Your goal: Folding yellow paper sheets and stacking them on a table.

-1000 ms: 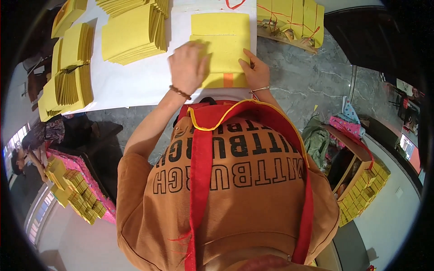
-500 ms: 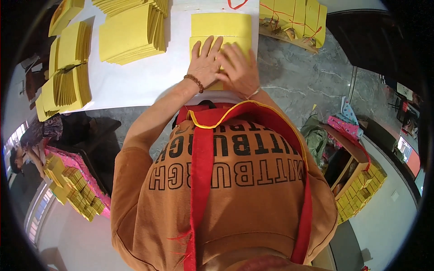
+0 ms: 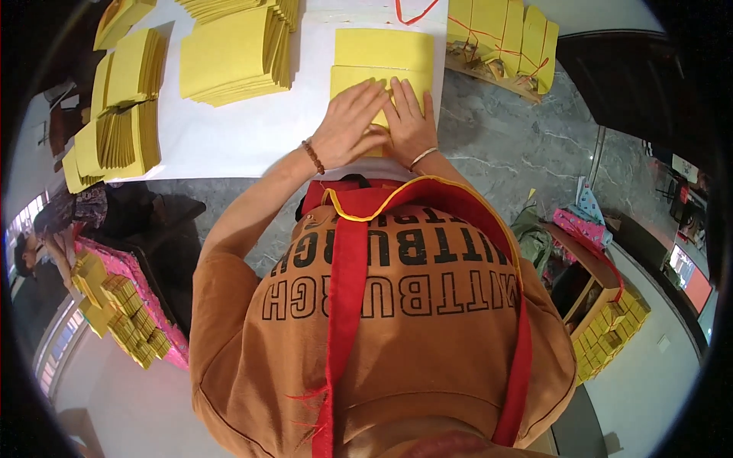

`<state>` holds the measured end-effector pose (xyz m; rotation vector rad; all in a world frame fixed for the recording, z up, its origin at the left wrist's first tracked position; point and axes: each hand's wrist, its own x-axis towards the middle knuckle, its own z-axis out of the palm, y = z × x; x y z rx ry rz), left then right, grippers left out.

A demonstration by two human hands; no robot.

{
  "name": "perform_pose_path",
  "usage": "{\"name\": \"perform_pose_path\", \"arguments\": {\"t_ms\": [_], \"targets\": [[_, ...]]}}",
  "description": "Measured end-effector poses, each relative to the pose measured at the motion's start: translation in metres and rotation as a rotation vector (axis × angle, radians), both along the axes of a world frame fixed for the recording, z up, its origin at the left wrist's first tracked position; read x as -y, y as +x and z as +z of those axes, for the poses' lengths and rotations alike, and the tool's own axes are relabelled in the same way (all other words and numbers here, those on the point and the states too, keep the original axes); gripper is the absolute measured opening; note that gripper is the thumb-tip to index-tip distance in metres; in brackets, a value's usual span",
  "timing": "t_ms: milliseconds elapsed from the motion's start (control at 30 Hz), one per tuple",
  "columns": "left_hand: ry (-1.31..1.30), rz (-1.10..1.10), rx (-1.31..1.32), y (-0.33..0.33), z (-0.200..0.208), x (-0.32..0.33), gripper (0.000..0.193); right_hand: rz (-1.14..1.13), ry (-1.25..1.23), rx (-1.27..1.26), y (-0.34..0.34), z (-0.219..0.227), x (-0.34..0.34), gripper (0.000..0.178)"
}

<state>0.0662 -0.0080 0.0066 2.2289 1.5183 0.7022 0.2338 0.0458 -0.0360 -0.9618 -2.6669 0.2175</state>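
Note:
A yellow paper piece [image 3: 383,49] lies on the white table near its right edge, with a crosswise edge or fold across its middle. Both hands rest flat on its nearer half. My left hand [image 3: 350,126], a brown bead bracelet at the wrist, has its fingers stretched forward over the paper. Beside it, my right hand [image 3: 410,126] presses down with fingers spread, a pale bangle on that wrist. The two hands meet or nearly meet at thumb and fingertips. Neither grips anything, and the paper under the palms is hidden.
Left of my hands stands a large fanned stack of yellow paper [image 3: 229,57]. More yellow stacks [image 3: 130,72] line the table's left side. Red-corded yellow bundles [image 3: 500,38] sit beyond the right edge. Another person [image 3: 50,237] is at far left near yellow bundles [image 3: 126,309].
My right hand has come off the left one and now lies beside it on the paper. The left hand has turned rightward. The whole view has shifted slightly.

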Motion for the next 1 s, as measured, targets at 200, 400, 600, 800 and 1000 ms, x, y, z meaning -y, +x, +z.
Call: {"name": "perform_pose_path", "arguments": {"t_ms": [200,400,600,800,1000], "targets": [[-0.033,-0.015,-0.262,0.001,-0.017,0.013,0.072,0.017,-0.001,0.019,0.001,-0.002,-0.001,0.063],[0.0,-0.039,-0.322,0.004,-0.008,0.006,0.068,0.037,-0.143,0.008,0.004,-0.009,-0.008,0.066],[0.183,0.128,-0.736,0.039,-0.022,-0.001,0.059,0.049,-1.098,-0.885,0.029,0.004,-0.035,0.054],[0.158,0.233,-0.487,0.015,0.005,0.009,0.052,-0.193,-0.922,-1.021,0.042,0.015,-0.032,0.041],[0.332,0.438,-0.589,-0.088,0.003,0.113,0.043,-0.264,-0.807,-1.041,0.055,0.001,-0.028,0.033]]}}
